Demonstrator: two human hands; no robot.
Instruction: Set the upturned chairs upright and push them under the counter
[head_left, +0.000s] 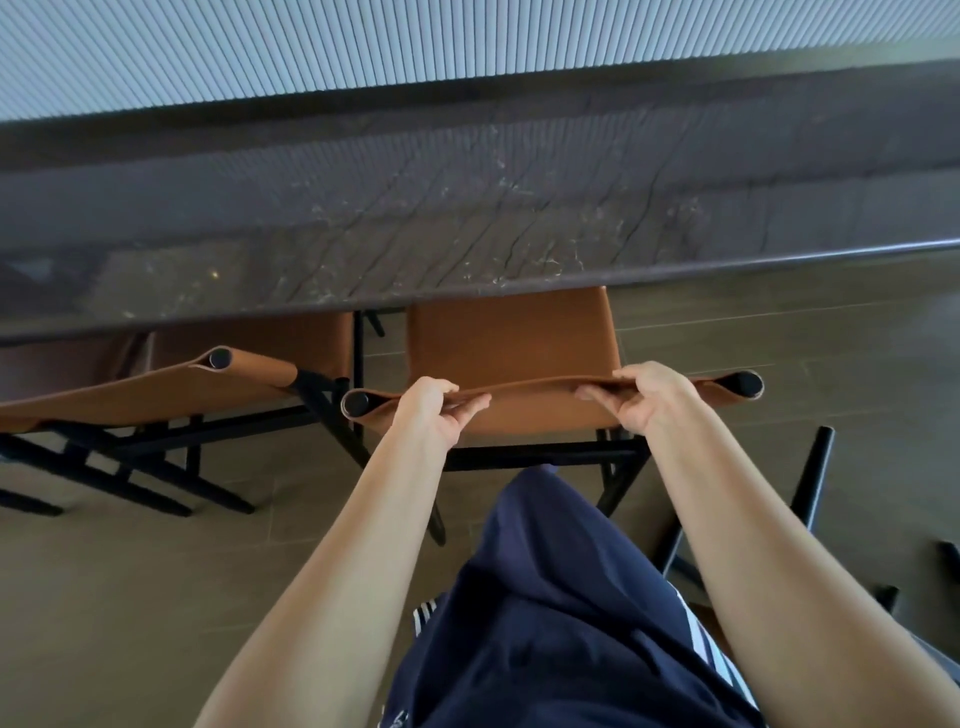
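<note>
Dark stone counter (467, 234), with the upright tan chair (509, 338) part-way beneath its edge: my left hand (441, 410) and right hand (639, 400), fingers curled over the backrest (535, 388), should push level and evenly, steering clear of the neighbouring chair (156, 384).

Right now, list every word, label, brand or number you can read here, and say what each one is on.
No text here can be read.
White print on the navy garment, at the frame's bottom edge: cut off and too small to read.
Held chair, neighbouring chair and counter: no text or labels visible.
</note>
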